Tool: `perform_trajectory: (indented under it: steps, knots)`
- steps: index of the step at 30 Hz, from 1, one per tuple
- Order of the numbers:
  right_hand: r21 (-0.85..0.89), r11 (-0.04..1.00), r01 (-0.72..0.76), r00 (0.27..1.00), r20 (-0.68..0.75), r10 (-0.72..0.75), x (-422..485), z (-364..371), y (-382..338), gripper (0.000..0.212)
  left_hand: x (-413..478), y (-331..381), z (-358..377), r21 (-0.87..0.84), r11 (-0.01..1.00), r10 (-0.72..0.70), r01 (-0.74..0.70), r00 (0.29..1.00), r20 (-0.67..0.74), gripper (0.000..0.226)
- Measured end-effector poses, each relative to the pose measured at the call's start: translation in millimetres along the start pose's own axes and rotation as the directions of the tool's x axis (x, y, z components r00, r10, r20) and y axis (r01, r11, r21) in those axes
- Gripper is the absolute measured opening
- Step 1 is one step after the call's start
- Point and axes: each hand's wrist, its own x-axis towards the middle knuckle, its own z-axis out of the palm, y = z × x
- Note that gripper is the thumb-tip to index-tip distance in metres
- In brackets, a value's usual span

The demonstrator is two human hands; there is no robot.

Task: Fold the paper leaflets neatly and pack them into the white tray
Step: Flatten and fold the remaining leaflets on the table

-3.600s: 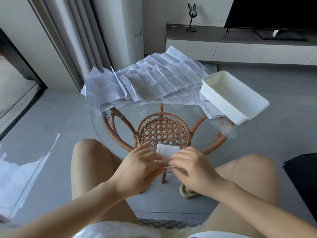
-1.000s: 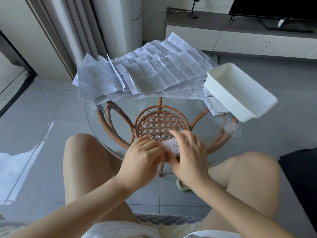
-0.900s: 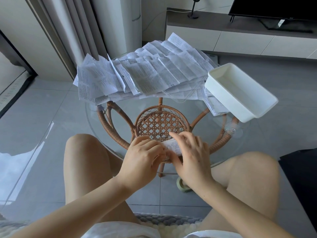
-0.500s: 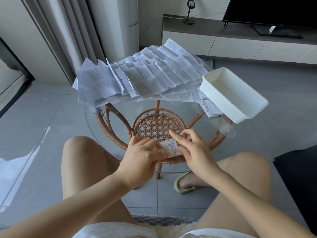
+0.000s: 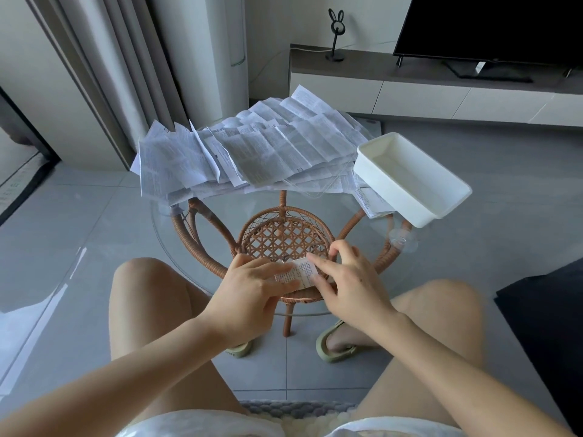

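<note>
Head view: left hand (image 5: pixel 252 290) and right hand (image 5: pixel 348 287) fingers clamped on folded leaflet (image 5: pixel 298 274), on glass table (image 5: pixel 217 216)

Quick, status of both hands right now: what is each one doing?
Left hand: grip closed, pinching the left end of the folded leaflet.
Right hand: grip closed, pinching the same leaflet's right end between forefinger and thumb.

Printed paper leaflets (image 5: pixel 252 149), seemingly matt plastic tray (image 5: pixel 410 181), glossy glass tabletop (image 5: pixel 202 238), woven rattan frame (image 5: pixel 284 234).
</note>
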Motion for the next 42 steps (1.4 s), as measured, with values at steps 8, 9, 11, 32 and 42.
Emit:
perform_trajectory:
  steps: [8, 9, 11, 32, 42]
  knots:
    - [-0.199, 0.972, -0.123, 0.920, -0.391, 0.036, 20, -48, 32, 0.030, -22, -15, 7, 0.094, 0.986, 0.140, -0.137, 0.990, -0.030, 0.031]
    - [-0.246, 0.953, -0.177, 0.912, -0.405, 0.064, 25, -54, 41, 0.031, -23, -16, 8, 0.113, 0.979, 0.175, -0.168, 0.983, -0.060, 0.029]
    - [-0.316, 0.908, -0.274, 0.909, -0.394, 0.137, 35, -64, 61, 0.038, -24, -17, 9, 0.130, 0.970, 0.219, -0.207, 0.972, -0.085, 0.027]
    - [-0.206, 0.874, -0.441, 0.898, -0.097, 0.430, 64, -90, 117, 0.018, 230, 38, 14, -0.524, 0.404, -0.615, 0.750, 0.646, 0.452, 0.015]
    - [-0.094, 0.878, -0.469, 0.880, -0.125, 0.457, 65, -97, 124, 0.025, 264, 27, 40, -0.328, 0.443, -0.721, 0.834, 0.549, 0.422, 0.036]
